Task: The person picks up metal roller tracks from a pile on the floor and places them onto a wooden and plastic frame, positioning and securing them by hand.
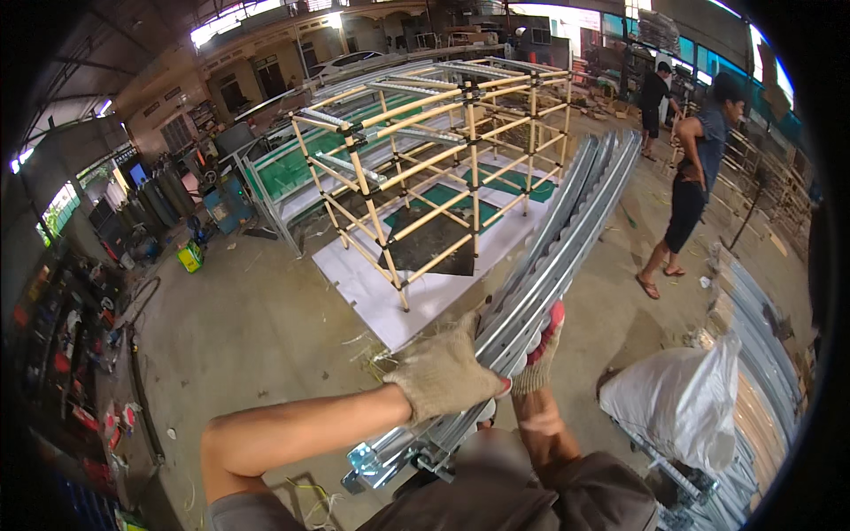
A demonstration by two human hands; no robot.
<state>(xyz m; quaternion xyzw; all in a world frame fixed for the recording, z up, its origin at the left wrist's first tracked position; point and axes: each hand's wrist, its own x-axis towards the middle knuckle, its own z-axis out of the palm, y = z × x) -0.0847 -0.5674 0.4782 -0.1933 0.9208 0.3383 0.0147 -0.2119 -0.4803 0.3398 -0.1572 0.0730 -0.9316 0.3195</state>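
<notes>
A bundle of long grey metal roller tracks point(567, 221) slants across in front of my body, the far ends up and to the right. My left hand point(452, 367), in a knitted work glove, is closed over the bundle from the left. On the other side, my right hand point(540, 354) grips it in a glove with a red palm; some of its fingers are hidden behind the metal. The near end, with metal brackets point(372, 460), lies low by my waist. Beyond the bundle stands a rack of cream pipes point(376, 217) with black joints, some tracks fixed across it.
The rack stands on a white sheet point(390, 323). At right are a white sack point(677, 403) and stacked metal lengths point(761, 327). A person point(695, 168) stands right of the bundle's far end, another person point(653, 102) farther back. Clutter point(71, 354) lines the left side.
</notes>
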